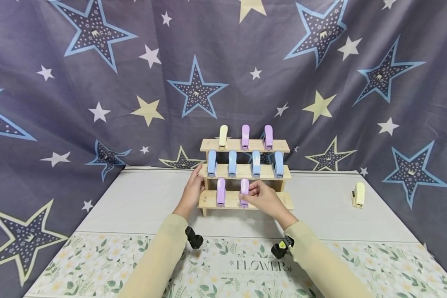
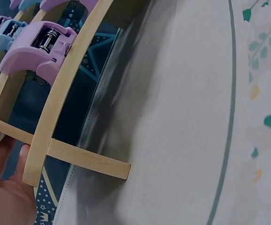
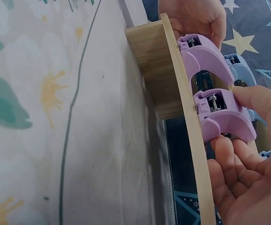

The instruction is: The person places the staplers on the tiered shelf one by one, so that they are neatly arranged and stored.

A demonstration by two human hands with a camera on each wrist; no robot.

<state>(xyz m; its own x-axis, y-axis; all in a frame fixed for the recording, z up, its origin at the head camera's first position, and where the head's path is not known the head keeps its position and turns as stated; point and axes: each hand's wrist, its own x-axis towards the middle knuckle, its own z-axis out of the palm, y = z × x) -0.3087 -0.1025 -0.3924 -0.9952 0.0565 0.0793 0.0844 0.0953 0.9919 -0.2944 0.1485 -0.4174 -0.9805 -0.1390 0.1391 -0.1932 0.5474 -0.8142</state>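
Note:
A three-step wooden rack (image 1: 268, 201) stands on the table, bearing small staplers set upright. My right hand (image 1: 263, 199) pinches the right-hand purple stapler (image 1: 244, 187) on the lowest step; in the right wrist view the thumb presses one side of this stapler (image 3: 224, 110) and fingers touch the other. Another purple stapler (image 1: 221, 192) stands to its left. My left hand (image 1: 192, 191) holds the rack's left end, its fingertips partly hidden behind the wood in the left wrist view.
Several blue staplers (image 1: 232, 164) fill the middle step. On the top step are a pale yellow stapler (image 1: 223, 136) and two purple ones (image 1: 245, 136). Another yellow stapler (image 1: 359, 194) stands on the table at far right. A star-patterned curtain (image 1: 208, 41) hangs behind.

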